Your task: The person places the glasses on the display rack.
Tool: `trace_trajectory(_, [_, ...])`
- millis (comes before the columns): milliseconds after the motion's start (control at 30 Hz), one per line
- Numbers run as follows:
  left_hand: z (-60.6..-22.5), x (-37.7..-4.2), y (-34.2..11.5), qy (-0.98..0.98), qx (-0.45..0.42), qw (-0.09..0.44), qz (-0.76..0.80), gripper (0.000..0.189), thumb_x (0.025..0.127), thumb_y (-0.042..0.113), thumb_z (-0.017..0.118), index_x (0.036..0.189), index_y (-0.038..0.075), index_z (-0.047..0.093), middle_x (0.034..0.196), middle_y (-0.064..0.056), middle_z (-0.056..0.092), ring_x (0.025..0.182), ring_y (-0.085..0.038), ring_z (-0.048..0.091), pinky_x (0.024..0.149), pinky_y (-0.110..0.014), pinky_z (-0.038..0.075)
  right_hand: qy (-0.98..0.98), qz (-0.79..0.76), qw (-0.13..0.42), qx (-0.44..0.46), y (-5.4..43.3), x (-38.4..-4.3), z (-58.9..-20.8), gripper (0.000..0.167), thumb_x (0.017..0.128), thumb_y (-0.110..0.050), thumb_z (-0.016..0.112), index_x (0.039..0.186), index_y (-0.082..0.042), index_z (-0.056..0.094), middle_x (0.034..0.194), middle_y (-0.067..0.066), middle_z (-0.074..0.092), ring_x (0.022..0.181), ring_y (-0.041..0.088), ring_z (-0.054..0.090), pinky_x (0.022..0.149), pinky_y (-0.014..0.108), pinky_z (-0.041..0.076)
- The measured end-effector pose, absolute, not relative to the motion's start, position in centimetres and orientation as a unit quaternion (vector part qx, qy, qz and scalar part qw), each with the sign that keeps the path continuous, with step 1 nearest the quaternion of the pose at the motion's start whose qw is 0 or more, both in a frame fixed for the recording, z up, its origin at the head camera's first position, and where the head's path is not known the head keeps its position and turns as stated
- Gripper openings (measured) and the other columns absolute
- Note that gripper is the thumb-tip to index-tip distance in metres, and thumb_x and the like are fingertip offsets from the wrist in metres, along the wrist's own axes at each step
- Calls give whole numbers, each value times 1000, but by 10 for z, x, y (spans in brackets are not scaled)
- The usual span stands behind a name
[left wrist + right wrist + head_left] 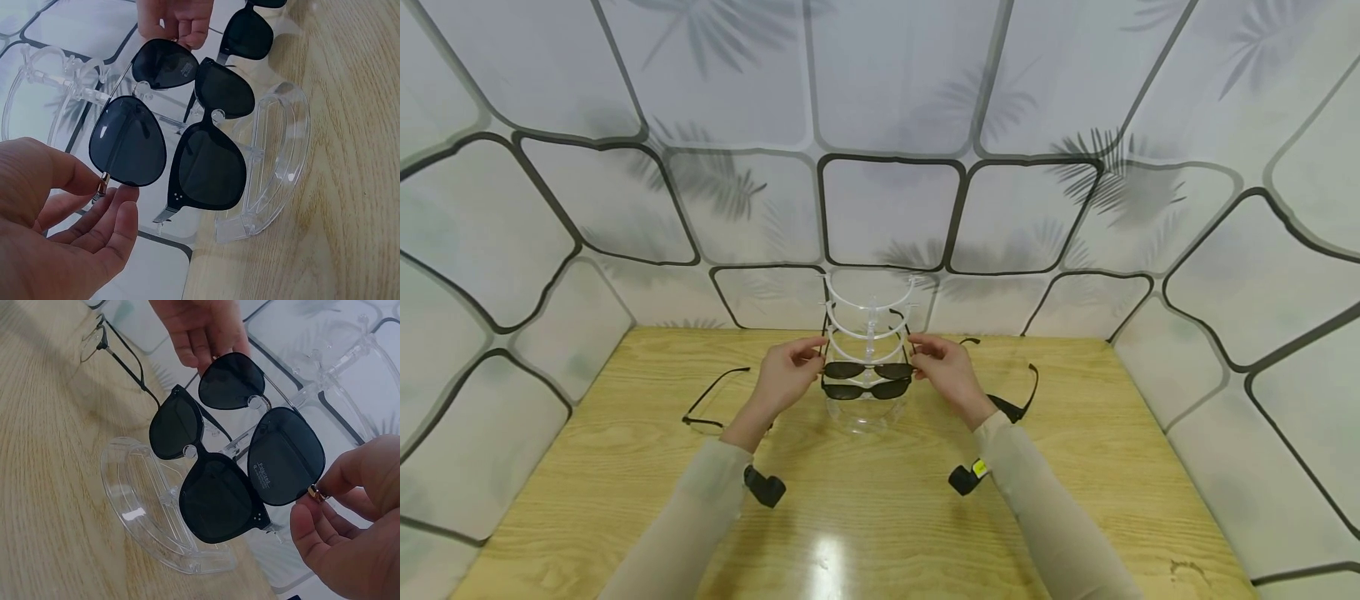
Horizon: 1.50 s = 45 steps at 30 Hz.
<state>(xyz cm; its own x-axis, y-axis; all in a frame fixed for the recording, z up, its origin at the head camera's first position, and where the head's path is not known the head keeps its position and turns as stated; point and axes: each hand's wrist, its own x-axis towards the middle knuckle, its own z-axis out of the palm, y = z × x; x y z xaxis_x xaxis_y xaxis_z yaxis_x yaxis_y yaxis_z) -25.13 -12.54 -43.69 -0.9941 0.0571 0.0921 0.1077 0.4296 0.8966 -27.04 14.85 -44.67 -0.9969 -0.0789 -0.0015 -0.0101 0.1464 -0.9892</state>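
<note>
A clear plastic glasses stand (865,427) rises in tiers at the middle of the table. Thin-framed dark sunglasses (844,370) with gold hinges are at one tier, facing me, their bridge by the clear nose rest. My left hand (786,375) pinches them at one hinge between thumb and fingers. At the opposite hinge my right hand (947,371) pinches the same pair, as the right wrist view shows. Just below sit thick black-framed sunglasses (215,499), on the tier underneath. In the right wrist view, small printed lettering marks one lens (286,456) of the held pair.
Thin-framed eyeglasses (706,423) lie left of the stand, partly behind my left wrist. Black sunglasses (1011,408) lie to the right, partly hidden by my right forearm. The wooden table (865,517) meets patterned panels (891,212) at the back and sides.
</note>
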Motion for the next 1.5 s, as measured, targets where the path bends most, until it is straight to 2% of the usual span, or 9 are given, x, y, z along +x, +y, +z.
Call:
trace_trajectory(200, [-436, -251, -126, -848, -49, 24, -527, 41, 100, 6, 61, 139, 5, 69, 113, -21, 76, 82, -19, 70, 61, -23, 48, 759, -650, 26, -27, 148, -271, -448, 42, 96, 4, 59, 137, 4, 66, 123, 33, 64, 82, 11, 65, 71, 22, 59])
trace_trajectory(500, [-438, -250, -126, -844, -53, 14, -534, 41, 101, 6, 60, 141, 5, 68, 116, -23, 75, 93, -36, 73, 61, -23, 49, 760, -649, 26, -27, 149, -271, -449, 41, 97, 3, 60, 137, 4, 66, 123, 32, 65, 86, 15, 66, 73, 23, 60])
trace_trajectory(1100, [-440, -248, -127, -843, -65, 17, -533, 40, 102, 6, 61, 141, 5, 67, 117, -24, 74, 98, -36, 74, 70, -24, 55, 757, -652, 23, -26, 151, -270, -452, 42, 96, 5, 61, 138, 8, 64, 121, 33, 66, 81, 10, 65, 69, 21, 58])
trace_trajectory(1367, [-440, -245, -130, -837, -72, 21, -542, 40, 102, 5, 62, 141, 3, 66, 117, -25, 73, 97, -36, 74, 71, -23, 55, 761, -648, 22, -20, 155, -268, -450, 40, 98, 1, 62, 138, 5, 65, 123, 23, 69, 88, 6, 65, 80, 26, 61])
trace_trajectory(1500, [-440, -243, -132, -835, -70, 28, -545, 41, 101, 4, 63, 142, 2, 66, 118, -25, 73, 99, -36, 74, 73, -21, 56, 770, -638, 20, -14, 158, -265, -448, 38, 101, -5, 63, 139, 1, 66, 127, 22, 69, 94, 6, 66, 84, 28, 61])
